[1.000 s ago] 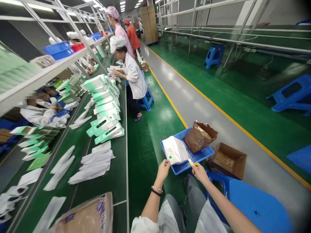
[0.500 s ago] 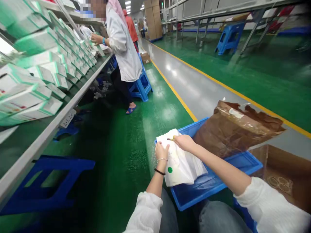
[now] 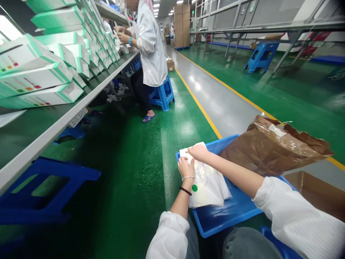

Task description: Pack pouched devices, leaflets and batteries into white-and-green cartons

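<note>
White plastic bags [image 3: 208, 190], one with a green round sticker [image 3: 194, 187], lie over the left part of a blue tray [image 3: 223, 225]. My left hand [image 3: 185, 167] rests on the top end of the bags, fingers apart. My right hand [image 3: 198, 151] is closed just beside it at the bags' upper edge. A small dark tip [image 3: 186, 152] shows by its fingers; the rest of that item is hidden in the hand. A big brown bag [image 3: 258, 147] sits across the right part of the tray.
An open cardboard box [image 3: 315, 190] stands right of the tray. White and green boxes [image 3: 37, 81] are stacked on the bench [image 3: 51, 129] at left. Blue stools [image 3: 45, 190] stand on the floor. A person in a white coat [image 3: 153, 46] works farther along the bench.
The view has shifted, so most things sit a little differently in it. The thin item in my right hand shows less now, with that hand closer over the bags' top edge.
</note>
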`<state>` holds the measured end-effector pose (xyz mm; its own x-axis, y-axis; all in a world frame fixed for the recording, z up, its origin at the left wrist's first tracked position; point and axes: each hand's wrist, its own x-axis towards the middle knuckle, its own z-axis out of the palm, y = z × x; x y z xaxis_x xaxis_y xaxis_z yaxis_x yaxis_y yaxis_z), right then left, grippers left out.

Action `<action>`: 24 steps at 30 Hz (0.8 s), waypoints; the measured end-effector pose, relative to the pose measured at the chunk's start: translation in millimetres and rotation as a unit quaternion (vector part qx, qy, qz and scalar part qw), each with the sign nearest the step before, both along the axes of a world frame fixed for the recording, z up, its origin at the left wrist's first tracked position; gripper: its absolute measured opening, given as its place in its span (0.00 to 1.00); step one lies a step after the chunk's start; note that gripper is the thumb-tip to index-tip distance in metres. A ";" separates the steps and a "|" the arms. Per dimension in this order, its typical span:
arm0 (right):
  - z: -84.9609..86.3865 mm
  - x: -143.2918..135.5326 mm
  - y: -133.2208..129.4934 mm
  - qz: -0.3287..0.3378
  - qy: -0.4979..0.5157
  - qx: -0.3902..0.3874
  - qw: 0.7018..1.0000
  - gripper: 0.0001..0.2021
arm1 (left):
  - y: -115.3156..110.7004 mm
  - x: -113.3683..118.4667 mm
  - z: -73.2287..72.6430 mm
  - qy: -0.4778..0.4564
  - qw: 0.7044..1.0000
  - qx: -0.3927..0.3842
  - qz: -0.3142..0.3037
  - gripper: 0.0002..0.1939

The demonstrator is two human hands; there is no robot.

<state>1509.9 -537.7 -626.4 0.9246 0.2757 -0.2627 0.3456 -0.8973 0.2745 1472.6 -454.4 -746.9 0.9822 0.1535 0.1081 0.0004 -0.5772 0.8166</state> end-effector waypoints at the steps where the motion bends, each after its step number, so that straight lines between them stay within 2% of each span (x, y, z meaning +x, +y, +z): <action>1: -0.2 -0.7 1.9 0.002 0.001 -0.008 1.000 0.13 | 0.3 -1.5 -1.0 -0.003 1.000 -0.003 0.000 0.14; 6: 4.1 -8.5 3.8 0.009 0.007 -0.040 0.999 0.12 | 3.7 -3.1 -6.6 -0.005 1.000 -0.012 -0.003 0.16; 15: 13.2 -30.3 -15.9 0.011 0.003 -0.051 0.999 0.13 | 5.2 -5.4 -7.4 -0.011 1.000 -0.007 -0.005 0.14; 20: 21.4 -49.0 -34.9 0.003 0.007 -0.032 0.999 0.09 | 5.5 -6.4 -8.2 -0.019 1.000 0.008 -0.007 0.14; 24: 27.8 -71.0 -57.3 -0.037 -0.010 0.025 0.999 0.08 | 6.4 -6.0 -5.9 -0.037 0.999 0.028 -0.026 0.14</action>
